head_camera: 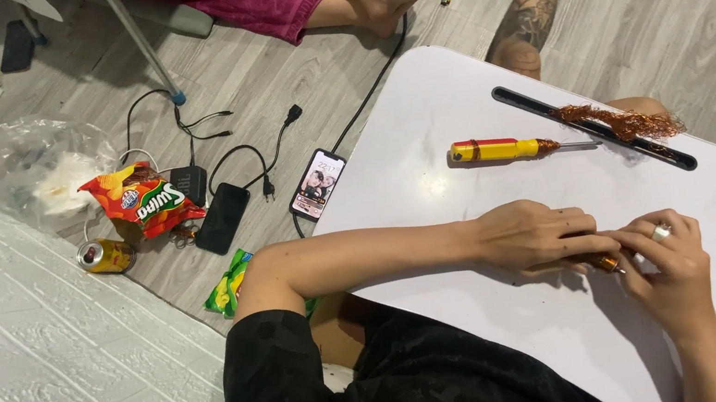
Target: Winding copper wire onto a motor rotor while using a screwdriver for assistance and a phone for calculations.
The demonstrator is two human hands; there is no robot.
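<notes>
1. a person sits on the floor at a white lap table (458, 112), seen from above.
2. the left hand (535, 235) lies curled over one end of a small copper-coloured piece (608, 263); the right hand (670, 264), wearing a ring, pinches the other end with bent fingers. both are closed around it.
3. the piece sits near the table's front edge, mostly hidden; its long axis seems to run left to right between the hands.
4. it looks light, thin and bendable, like wound wire, best held by its ends.
5. farther back lie a yellow-handled screwdriver (505, 149), tip pointing right, and a tangle of copper wire (622, 122) in a black groove.
</notes>
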